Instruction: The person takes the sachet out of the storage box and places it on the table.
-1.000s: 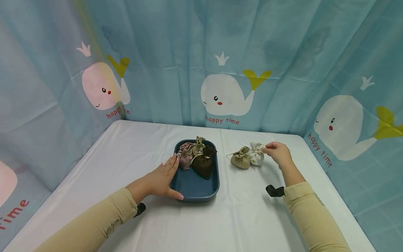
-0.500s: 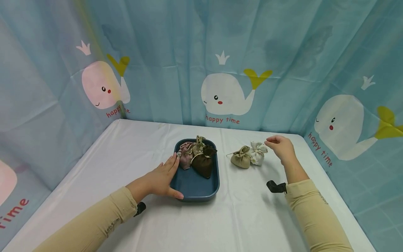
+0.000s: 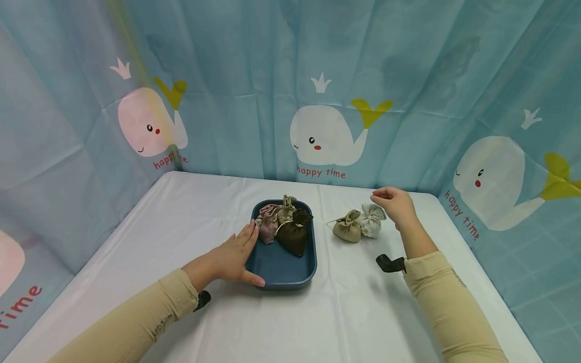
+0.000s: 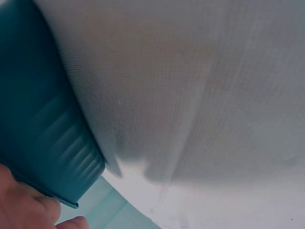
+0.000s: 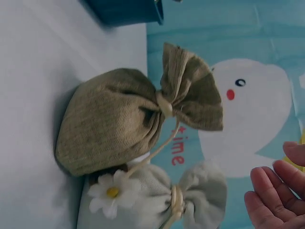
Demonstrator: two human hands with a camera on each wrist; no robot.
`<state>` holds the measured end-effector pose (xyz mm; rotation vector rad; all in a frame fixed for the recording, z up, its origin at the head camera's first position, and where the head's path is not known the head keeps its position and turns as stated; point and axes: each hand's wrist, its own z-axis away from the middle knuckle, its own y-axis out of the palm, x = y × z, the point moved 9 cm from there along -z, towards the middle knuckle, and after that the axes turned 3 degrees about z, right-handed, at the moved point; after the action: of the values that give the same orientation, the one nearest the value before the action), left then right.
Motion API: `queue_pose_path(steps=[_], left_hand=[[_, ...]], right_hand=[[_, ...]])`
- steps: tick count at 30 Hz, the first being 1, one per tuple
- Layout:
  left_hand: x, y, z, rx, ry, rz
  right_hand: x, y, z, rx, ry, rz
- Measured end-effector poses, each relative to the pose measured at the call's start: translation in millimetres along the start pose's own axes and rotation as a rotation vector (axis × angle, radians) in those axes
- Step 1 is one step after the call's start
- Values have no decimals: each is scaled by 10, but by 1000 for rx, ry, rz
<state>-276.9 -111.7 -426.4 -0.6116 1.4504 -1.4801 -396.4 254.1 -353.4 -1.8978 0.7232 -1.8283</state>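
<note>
My left hand (image 3: pixel 228 257) rests against the left rim of a dark blue tray (image 3: pixel 281 275), fingers straight and thumb at its near corner. Inside the tray, toward the back, lie a pink drawstring pouch (image 3: pixel 268 229), a greenish pouch (image 3: pixel 286 213) and a dark brown pouch (image 3: pixel 292 238). Right of the tray, a tan drawstring pouch (image 5: pixel 109 119) leans close to a white pouch (image 5: pixel 202 200) with a daisy (image 5: pixel 112 193). My right hand (image 3: pixel 397 205) hovers just above and behind the white pouch; its fingers are loosely bent and hold nothing.
A white cloth (image 3: pixel 272 327) covers the table. Light blue curtains (image 3: pixel 227 126) with printed whales hang behind and at both sides. A black strap piece (image 3: pixel 389 263) sticks out below my right wrist.
My right hand has let go of the white pouch's top, drawn back to the right, then moved left above it. The left hand and tray stay in place.
</note>
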Motion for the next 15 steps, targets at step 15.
queue_pose_path(steps=[15], left_hand=[[-20, -16, 11, 3, -4, 6]], right_hand=[[501, 364, 42, 125, -118, -17]])
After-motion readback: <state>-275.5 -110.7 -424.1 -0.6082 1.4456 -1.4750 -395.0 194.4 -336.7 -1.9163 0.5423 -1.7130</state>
